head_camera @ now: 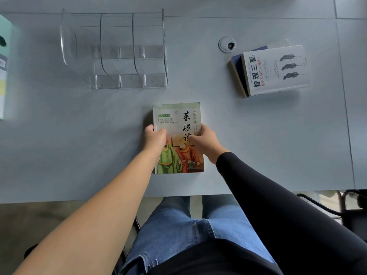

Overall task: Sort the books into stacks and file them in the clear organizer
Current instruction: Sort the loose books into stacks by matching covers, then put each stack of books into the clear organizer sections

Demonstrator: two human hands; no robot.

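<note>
A green illustrated book (pixel 176 116) lies flat in the middle of the grey table. My left hand (pixel 155 137) grips its left edge and my right hand (pixel 204 141) grips its right edge, fingers over the cover. A white book (pixel 276 70) rests on a dark blue book (pixel 237 62) at the right, forming a small stack. The clear organizer (pixel 119 50) stands at the back left; its three slots hold nothing.
A pale green box (pixel 4 66) sits at the far left edge. A round cable grommet (pixel 227 44) is set in the table (pixel 79 145) between the organizer and the stack. The table's front edge runs just above my knees.
</note>
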